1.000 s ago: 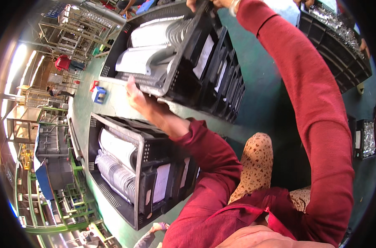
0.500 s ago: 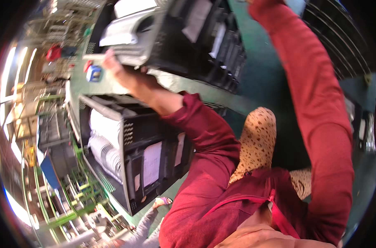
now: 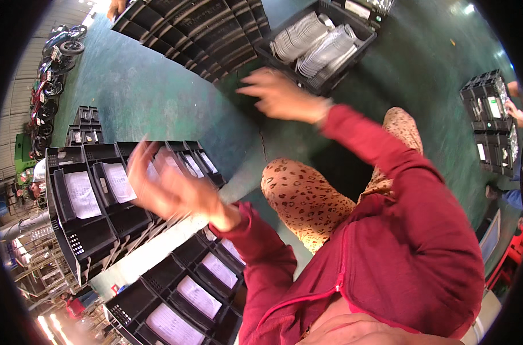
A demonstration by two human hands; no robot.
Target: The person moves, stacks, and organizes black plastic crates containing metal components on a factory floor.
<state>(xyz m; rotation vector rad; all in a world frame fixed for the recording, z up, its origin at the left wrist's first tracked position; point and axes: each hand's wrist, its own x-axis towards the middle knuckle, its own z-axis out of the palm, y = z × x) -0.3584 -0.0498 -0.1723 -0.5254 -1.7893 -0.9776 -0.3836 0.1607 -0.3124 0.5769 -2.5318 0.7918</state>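
My left hand [image 3: 178, 187], smeared by motion, is raised in front of a stack of black plastic crates [image 3: 92, 230] with white paper labels. Its fingers look stretched out and apart, with nothing seen in them. My right hand [image 3: 284, 98] reaches forward with fingers spread and holds nothing. Just beyond it stands an open black crate [image 3: 362, 49] with two rows of nested silvery curved parts [image 3: 325, 49]. To its left, a ribbed black crate [image 3: 198, 31] shows its grid-like face. Another person's hand [image 3: 116, 8] is at that crate's far left corner.
More labelled black crates [image 3: 175, 313] stand close at my lower left. Smaller crates [image 3: 84, 126] sit farther off on the green floor [image 3: 123, 92]. Parked motorbikes [image 3: 52, 80] line the far left. At right, another person's hands [image 3: 514, 106] are beside stacked crates [image 3: 488, 123].
The view has swung round to the right. My left hand was at a crate's edge and is now off it, raised. My right hand, cut off at the top before, now shows with spread fingers.
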